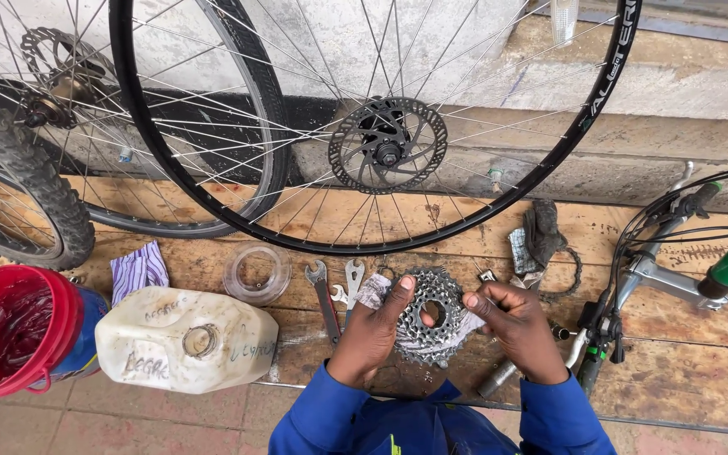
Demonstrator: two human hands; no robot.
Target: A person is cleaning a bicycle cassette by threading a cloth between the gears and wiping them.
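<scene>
cassette (428,318), the stack of toothed sprockets, sits upright between our hands just below the bare spoked wheel (381,126). our left hand (370,331) braces its edge with fingers pressed together and a rag (372,291) under the thumb; our right hand (511,324) pinches the opposite teeth. to clean it well, we judge a steady grip and slow turning best. left of the cassette lies a cream jug (185,339) with handwritten marks, then a red bucket (14,329).
</scene>
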